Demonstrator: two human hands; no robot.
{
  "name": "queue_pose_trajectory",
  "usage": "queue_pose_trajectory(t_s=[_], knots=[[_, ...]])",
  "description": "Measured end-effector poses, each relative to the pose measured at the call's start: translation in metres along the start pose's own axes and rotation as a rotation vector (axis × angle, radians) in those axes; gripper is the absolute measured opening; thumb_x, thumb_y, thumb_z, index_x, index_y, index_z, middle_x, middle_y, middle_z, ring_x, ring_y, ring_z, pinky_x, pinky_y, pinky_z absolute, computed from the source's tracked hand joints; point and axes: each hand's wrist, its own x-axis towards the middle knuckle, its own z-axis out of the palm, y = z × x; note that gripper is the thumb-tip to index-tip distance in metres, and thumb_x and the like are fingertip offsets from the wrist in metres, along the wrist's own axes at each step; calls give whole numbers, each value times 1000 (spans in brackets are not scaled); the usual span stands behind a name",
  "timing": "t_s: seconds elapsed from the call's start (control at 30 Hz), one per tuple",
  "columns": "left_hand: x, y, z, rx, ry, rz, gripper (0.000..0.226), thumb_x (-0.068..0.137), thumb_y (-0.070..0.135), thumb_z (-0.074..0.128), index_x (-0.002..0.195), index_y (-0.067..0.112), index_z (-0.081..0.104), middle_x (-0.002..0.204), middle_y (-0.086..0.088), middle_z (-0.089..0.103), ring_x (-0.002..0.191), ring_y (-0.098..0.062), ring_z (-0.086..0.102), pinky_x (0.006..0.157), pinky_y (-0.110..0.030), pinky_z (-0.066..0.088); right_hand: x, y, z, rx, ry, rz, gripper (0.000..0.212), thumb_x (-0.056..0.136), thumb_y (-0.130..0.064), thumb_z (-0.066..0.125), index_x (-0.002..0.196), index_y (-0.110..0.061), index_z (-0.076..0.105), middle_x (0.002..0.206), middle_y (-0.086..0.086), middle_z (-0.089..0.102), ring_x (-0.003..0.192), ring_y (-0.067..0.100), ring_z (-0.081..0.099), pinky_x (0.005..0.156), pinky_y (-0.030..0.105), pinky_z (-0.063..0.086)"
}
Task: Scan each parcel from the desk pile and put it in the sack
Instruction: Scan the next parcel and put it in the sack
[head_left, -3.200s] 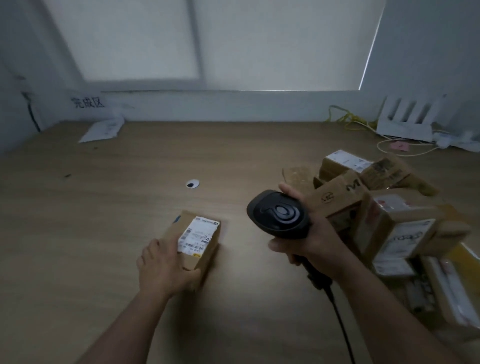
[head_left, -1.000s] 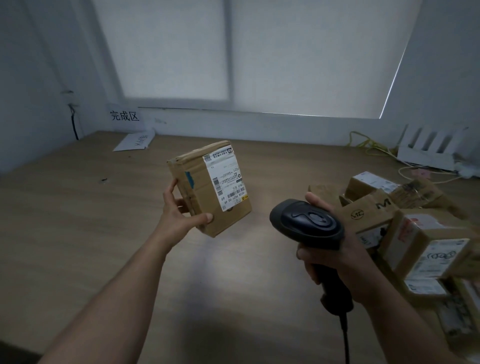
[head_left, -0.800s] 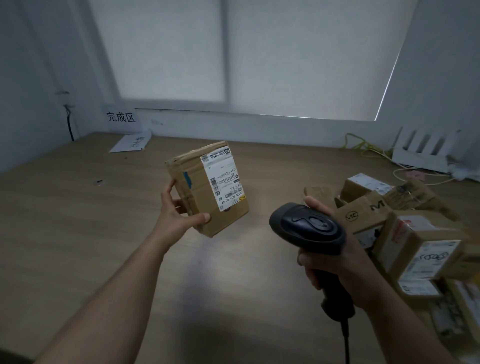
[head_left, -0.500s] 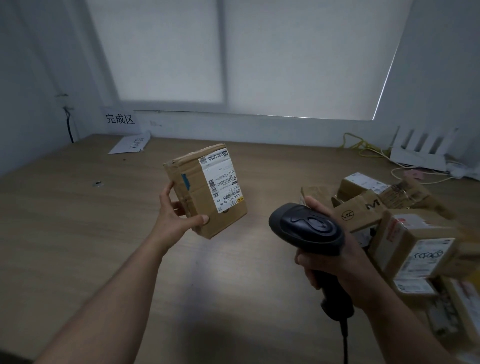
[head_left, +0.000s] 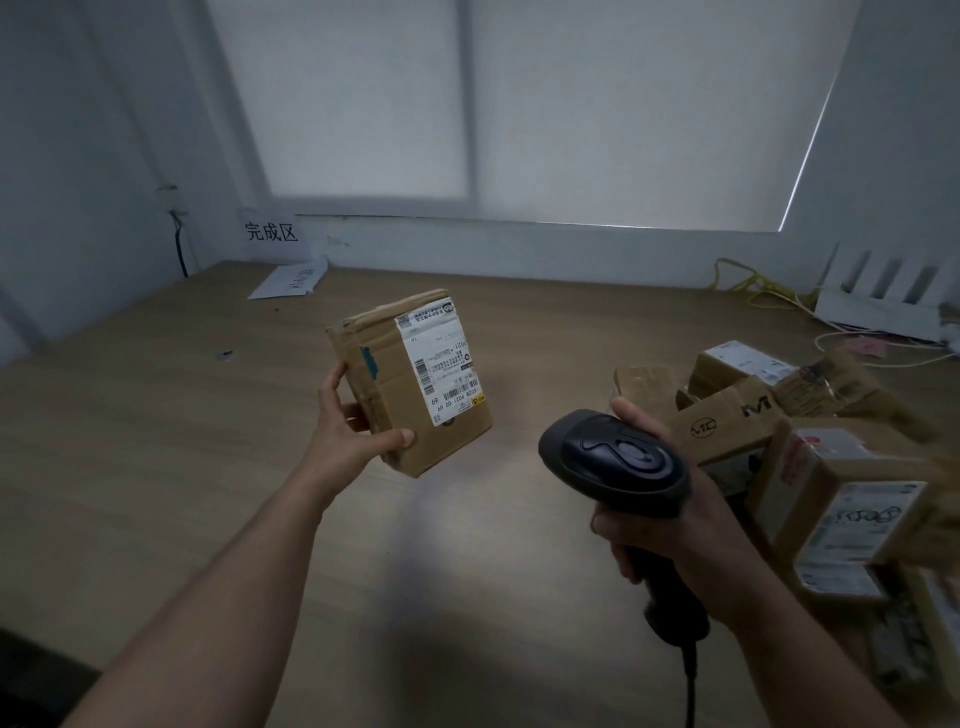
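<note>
matt cardboard parcel (head_left: 415, 382) (paper label (head_left: 441, 364)) — black plastic scanner (head_left: 615, 462), wood-grain desk (head_left: 156, 467)

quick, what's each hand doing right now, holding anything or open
Left hand: grips a cardboard parcel, held up off the desk, label facing the scanner.
Right hand: grips the black barcode scanner by its handle.

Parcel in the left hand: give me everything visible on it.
The parcel is a brown cardboard box, edges creased and taped, with a blue scrap on one side and a white barcode label on the face toward the camera. It is tilted in the air above the desk. The left hand grips its lower corner, thumb in front, fingers behind. The scanner is apart from it.
</note>
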Motion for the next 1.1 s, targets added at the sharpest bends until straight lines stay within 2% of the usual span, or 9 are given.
queue_pose_trajectory(t_s=[0.17,0.3,0.4,0.53,0.63,0.8,0.97,1.07,1.1], knots=[[-17,0,-1,9,46,-3,135,32,43,82,148,39,11,114,2,53,105,-9,55,80,-30,48,0,7,-6,43,-47,0,97,62,5,73,137,-45,36,101,15,61,50,24,56,45,32,48],[-40,-2,-9,54,107,0,134,36,40,84,148,37,12,114,3,53,105,-9,56,86,-33,48,6,16,-1,35,-88,7,100,60,3,76,132,-54,36,104,16,63,51,25,56,46,36,48],[-62,-6,-18,93,179,8,124,48,30,84,149,36,11,114,7,52,102,-2,53,81,-26,46,9,23,12,18,-136,15,101,59,3,80,126,-60,37,109,11,65,53,27,57,48,36,49],[-101,-17,-36,104,232,11,123,51,34,84,147,43,9,119,6,49,106,2,51,72,-13,43,11,26,44,14,-191,32,99,55,-3,80,126,-57,37,106,1,68,53,27,58,49,34,52],[-127,-29,-59,79,252,2,122,41,48,83,138,53,10,120,8,47,109,0,51,64,-8,48,13,26,76,5,-258,30,107,53,1,86,132,-50,35,103,3,70,51,27,56,47,33,50],[-161,-57,-123,59,317,-16,126,38,52,82,142,51,10,123,5,47,110,0,51,73,-16,45,16,24,148,-29,-327,-17,96,58,-3,78,129,-53,35,87,1,72,50,25,56,47,30,49],[-190,-86,-215,32,379,-18,124,39,50,84,140,54,12,121,9,49,109,0,53,76,-17,49,19,22,248,-52,-404,-19,94,59,-6,79,128,-54,37,104,3,70,52,25,57,48,31,50],[-208,-102,-271,3,443,-20,125,44,41,87,146,46,14,117,15,49,104,6,52,77,-9,42,23,24,312,-84,-457,-19,93,60,-7,79,130,-52,37,108,6,67,53,25,57,49,31,51],[-215,-108,-289,6,453,-21,126,45,41,86,147,44,13,119,15,49,105,6,51,81,-11,41,24,25,333,-90,-466,-20,92,60,-7,79,130,-51,38,110,6,66,53,25,58,49,31,51]])
